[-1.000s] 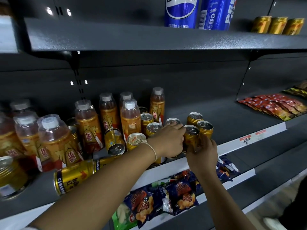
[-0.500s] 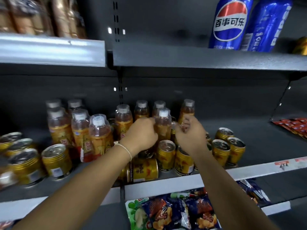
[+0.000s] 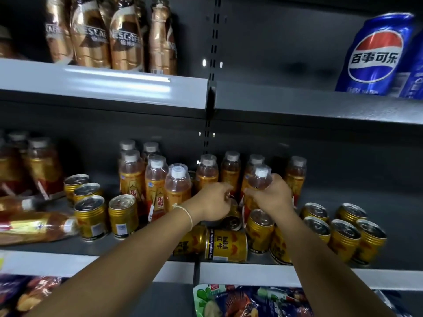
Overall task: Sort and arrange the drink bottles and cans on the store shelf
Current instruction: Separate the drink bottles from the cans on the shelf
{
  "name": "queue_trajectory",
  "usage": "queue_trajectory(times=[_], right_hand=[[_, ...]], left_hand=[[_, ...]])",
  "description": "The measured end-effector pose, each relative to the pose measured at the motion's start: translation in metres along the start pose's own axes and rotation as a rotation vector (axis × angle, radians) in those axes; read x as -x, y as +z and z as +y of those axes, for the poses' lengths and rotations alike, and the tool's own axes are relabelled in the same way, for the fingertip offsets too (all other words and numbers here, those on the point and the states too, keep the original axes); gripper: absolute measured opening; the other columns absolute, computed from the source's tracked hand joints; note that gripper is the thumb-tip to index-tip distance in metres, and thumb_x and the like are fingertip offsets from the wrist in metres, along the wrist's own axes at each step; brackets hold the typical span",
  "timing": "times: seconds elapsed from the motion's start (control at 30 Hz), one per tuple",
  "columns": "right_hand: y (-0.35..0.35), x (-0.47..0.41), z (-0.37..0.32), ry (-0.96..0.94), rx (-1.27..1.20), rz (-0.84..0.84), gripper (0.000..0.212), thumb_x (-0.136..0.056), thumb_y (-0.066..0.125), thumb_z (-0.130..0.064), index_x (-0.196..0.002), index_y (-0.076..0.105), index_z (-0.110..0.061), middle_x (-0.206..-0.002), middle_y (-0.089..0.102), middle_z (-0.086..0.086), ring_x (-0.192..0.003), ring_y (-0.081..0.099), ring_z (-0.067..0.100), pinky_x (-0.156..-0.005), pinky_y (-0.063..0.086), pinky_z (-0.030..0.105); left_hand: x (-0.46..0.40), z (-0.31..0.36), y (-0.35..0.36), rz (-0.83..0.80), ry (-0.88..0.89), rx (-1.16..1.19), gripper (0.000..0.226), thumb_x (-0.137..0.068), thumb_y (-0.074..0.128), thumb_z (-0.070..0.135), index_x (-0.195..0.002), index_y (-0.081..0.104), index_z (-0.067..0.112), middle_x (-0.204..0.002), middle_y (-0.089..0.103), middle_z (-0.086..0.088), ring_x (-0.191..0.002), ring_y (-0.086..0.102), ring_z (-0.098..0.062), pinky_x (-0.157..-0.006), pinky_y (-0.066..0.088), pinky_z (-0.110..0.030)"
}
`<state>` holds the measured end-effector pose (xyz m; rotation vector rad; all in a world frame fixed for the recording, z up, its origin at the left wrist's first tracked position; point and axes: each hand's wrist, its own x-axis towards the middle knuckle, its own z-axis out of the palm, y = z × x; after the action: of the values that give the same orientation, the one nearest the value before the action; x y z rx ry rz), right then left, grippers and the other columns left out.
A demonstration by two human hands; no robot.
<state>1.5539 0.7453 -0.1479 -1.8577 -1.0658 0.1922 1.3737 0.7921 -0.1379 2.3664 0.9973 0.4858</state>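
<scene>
Hands among drinks on the shelf [image 3: 320, 274].
Right hand [image 3: 272, 196] grips an upright bottle [image 3: 259, 179] below its cap; left hand [image 3: 215, 201], just beside it, curls round a tipped can [image 3: 233, 219]. Below both hands lies another can [image 3: 225, 244] on its side.

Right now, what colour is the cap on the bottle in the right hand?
White, on the bottle the right hand grips; head view.

Middle shelf [image 3: 320, 274] is holding about thirteen gold Red Bull cans [image 3: 123, 216], two lying down. Fourteen orange-labelled drink bottles [image 3: 156, 179] are showing, two lying flat. Four Nescafé bottles [image 3: 124, 35] and two Pepsi cans [image 3: 375, 56] are standing above.
</scene>
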Motion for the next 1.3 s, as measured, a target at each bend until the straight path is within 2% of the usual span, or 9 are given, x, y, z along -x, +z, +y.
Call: queue_trajectory(times=[0.13, 0.3, 0.4, 0.6, 0.77, 0.87, 1.07, 1.2, 1.3], right_hand=[[-0.006, 0.005, -0.004, -0.030, -0.044, 0.071, 0.047, -0.068, 0.088, -0.040, -0.100, 0.056, -0.028, -0.088, 0.062, -0.014, -0.082, 0.062, 0.009, -0.066, 0.047, 0.027], [-0.026, 0.009, -0.025, -0.082, -0.209, 0.185, 0.043, -0.066, 0.089, -0.044, -0.088, 0.054, -0.033, -0.081, 0.065, -0.017, -0.076, 0.061, -0.002, -0.060, 0.045, 0.020], [-0.037, 0.013, -0.036, -0.062, -0.348, 0.245, 0.043, -0.061, 0.089, -0.050, -0.086, 0.059, -0.031, -0.082, 0.068, -0.014, -0.077, 0.065, 0.002, -0.070, 0.054, 0.027], [-0.042, 0.032, -0.055, 0.043, -0.685, 0.204, 0.048, -0.061, 0.091, -0.042, -0.099, 0.068, -0.023, -0.091, 0.076, -0.004, -0.078, 0.074, 0.005, -0.067, 0.061, 0.029], [-0.033, 0.052, -0.075, 0.084, -0.806, 0.165, 0.060, -0.063, 0.092, -0.040, -0.111, 0.067, -0.014, -0.086, 0.077, -0.005, -0.076, 0.075, 0.008, -0.058, 0.059, 0.024], [-0.023, 0.066, -0.088, 0.087, -0.790, 0.147, 0.068, -0.057, 0.092, -0.049, -0.111, 0.064, -0.019, -0.091, 0.077, -0.002, -0.079, 0.075, 0.010, -0.065, 0.061, 0.031], [0.005, 0.102, -0.116, 0.052, -0.738, 0.061, 0.048, -0.071, 0.079, -0.062, -0.100, 0.063, -0.027, -0.089, 0.075, -0.007, -0.078, 0.073, 0.003, -0.058, 0.057, 0.022], [0.030, 0.133, -0.144, 0.039, -0.682, -0.034, 0.052, -0.072, 0.075, -0.064, -0.105, 0.064, -0.025, -0.095, 0.075, -0.006, -0.084, 0.074, 0.007, -0.068, 0.058, 0.028], [0.056, 0.158, -0.168, 0.040, -0.667, -0.093, 0.044, -0.079, 0.074, -0.058, -0.102, 0.064, -0.022, -0.087, 0.077, -0.009, -0.079, 0.074, 0.007, -0.063, 0.061, 0.030]], left_hand=[[0.001, 0.003, 0.003, 0.002, 0.032, -0.020, 0.056, -0.096, 0.055, 0.017, -0.149, 0.036, 0.013, -0.150, 0.044, -0.007, -0.137, 0.041, -0.022, -0.110, 0.035, -0.028], [-0.003, 0.013, 0.004, 0.042, 0.080, 0.047, 0.052, -0.092, 0.063, 0.026, -0.140, 0.043, 0.021, -0.134, 0.057, -0.002, -0.122, 0.054, -0.020, -0.099, 0.047, -0.030], [-0.006, 0.019, 0.004, 0.082, 0.126, 0.066, 0.066, -0.087, 0.070, 0.036, -0.143, 0.038, 0.022, -0.133, 0.056, -0.002, -0.121, 0.054, -0.019, -0.101, 0.046, -0.032], [0.004, 0.024, -0.004, 0.266, 0.256, 0.024, 0.091, -0.076, 0.079, 0.042, -0.149, 0.027, 0.023, -0.135, 0.049, -0.004, -0.118, 0.054, -0.021, -0.097, 0.050, -0.031], [0.025, 0.019, -0.017, 0.285, 0.279, 0.004, 0.106, -0.064, 0.084, 0.051, -0.148, 0.024, 0.026, -0.131, 0.050, -0.001, -0.111, 0.055, -0.016, -0.092, 0.052, -0.030], [0.043, 0.012, -0.032, 0.288, 0.284, 0.023, 0.095, -0.059, 0.085, 0.050, -0.138, 0.037, 0.028, -0.118, 0.057, 0.004, -0.100, 0.060, -0.014, -0.085, 0.056, -0.034], [0.095, -0.017, -0.067, 0.203, 0.246, 0.197, 0.080, -0.048, 0.085, 0.049, -0.117, 0.048, 0.038, -0.093, 0.065, 0.014, -0.079, 0.065, -0.001, -0.066, 0.057, -0.020], [0.133, -0.048, -0.094, 0.171, 0.177, 0.309, 0.075, -0.050, 0.090, 0.043, -0.114, 0.051, 0.038, -0.098, 0.064, 0.016, -0.083, 0.063, 0.002, -0.068, 0.055, -0.015], [0.164, -0.075, -0.117, 0.136, 0.114, 0.415, 0.071, -0.053, 0.091, 0.035, -0.114, 0.055, 0.032, -0.102, 0.067, 0.011, -0.091, 0.066, -0.008, -0.079, 0.059, -0.030]])
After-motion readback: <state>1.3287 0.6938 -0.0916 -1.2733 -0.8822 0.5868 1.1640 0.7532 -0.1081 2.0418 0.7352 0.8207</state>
